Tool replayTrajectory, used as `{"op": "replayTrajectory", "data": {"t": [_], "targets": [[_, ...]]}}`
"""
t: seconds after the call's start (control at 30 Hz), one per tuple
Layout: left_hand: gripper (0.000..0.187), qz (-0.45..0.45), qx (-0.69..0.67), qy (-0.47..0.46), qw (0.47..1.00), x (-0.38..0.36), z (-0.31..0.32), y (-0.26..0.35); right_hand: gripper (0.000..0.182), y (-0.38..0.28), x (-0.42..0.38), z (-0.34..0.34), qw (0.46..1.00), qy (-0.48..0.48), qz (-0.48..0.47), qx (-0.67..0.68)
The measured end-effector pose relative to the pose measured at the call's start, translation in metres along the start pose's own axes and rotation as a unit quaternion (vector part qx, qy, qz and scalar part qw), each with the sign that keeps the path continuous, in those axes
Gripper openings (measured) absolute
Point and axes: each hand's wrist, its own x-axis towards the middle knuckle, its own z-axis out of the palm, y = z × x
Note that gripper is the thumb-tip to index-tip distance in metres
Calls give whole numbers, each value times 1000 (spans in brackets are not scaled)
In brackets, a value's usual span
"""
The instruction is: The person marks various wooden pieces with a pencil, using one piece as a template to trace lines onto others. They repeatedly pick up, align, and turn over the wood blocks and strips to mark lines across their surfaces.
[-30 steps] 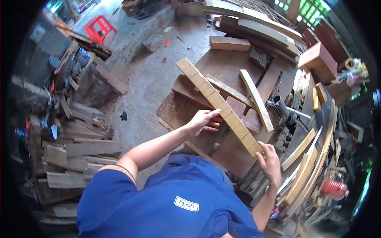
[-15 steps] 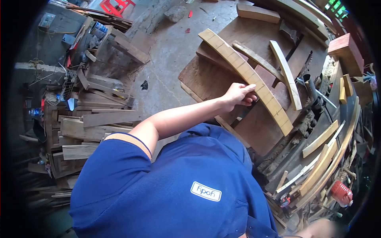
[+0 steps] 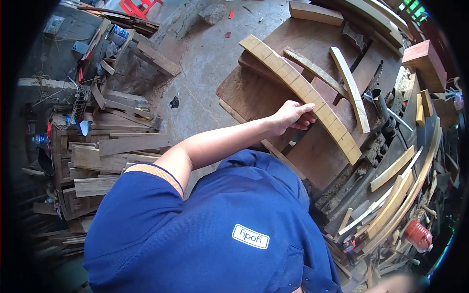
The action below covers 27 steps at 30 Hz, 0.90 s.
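Observation:
My left hand (image 3: 294, 117) is closed on the near edge of a curved wooden piece (image 3: 320, 106), with the thumb on top and the fingers curled below. This pale yellow piece carries pencil-like cross lines along its length and lies slanted above a brown wooden work surface (image 3: 312, 158). A shorter pale curved strip (image 3: 350, 90) and a narrow wooden strip (image 3: 315, 72) lie beyond it. At the bottom right edge, my right hand (image 3: 398, 282) is a blurred patch of skin, its fingers not readable.
A toothed saw blade (image 3: 377, 75) stands at the right of the work surface. Curved offcuts (image 3: 393, 205) and a red plastic jug (image 3: 418, 235) are on the right. Stacked boards (image 3: 107, 158) fill the left, and a reddish wood block (image 3: 425, 63) sits at upper right.
The whole view has shifted slightly. My left hand keeps its hold on the curved wooden piece, which stays almost in place.

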Motion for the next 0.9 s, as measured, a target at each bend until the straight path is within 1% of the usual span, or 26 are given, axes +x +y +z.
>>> {"op": "replayTrajectory", "data": {"t": [0.27,0.33,0.37,0.43,0.47,0.53,0.6,0.67,0.73,0.8,0.83,0.87,0.9], "targets": [[42,-19,-8,-12,1000,0,-1,6,23,-5,5,-9,999,16,-28,10],[40,-45,12,-50,998,-3,-4,8,24,-5,8,-11,999,20,-35,13],[40,-48,12,-54,997,-6,-7,8,24,-4,8,-11,999,22,-42,14],[37,-15,100,-109,989,-11,-16,13,25,-3,9,-11,998,23,-53,14],[37,-16,101,-113,988,-14,-20,17,26,-3,12,-12,998,24,-57,14],[34,24,136,-123,983,-21,-28,27,26,-3,18,-14,997,27,-65,18],[31,69,157,-107,979,-28,-36,43,27,-1,25,-17,996,30,-76,21],[30,121,222,-76,965,-37,-43,65,28,4,29,-11,995,36,-91,16],[30,236,288,-20,928,-37,-53,80,29,10,33,4,993,39,-110,1],[30,324,329,-1,887,-27,-75,89,30,16,41,21,991,43,-127,-16],[32,375,428,17,822,-27,-84,100,30,19,45,27,990,45,-135,-22],[35,419,520,36,743,-29,-93,113,31,24,49,29,988,46,-143,-25],[55,439,619,47,649,-25,-106,116,31,22,58,30,987,46,-151,-26]]}}
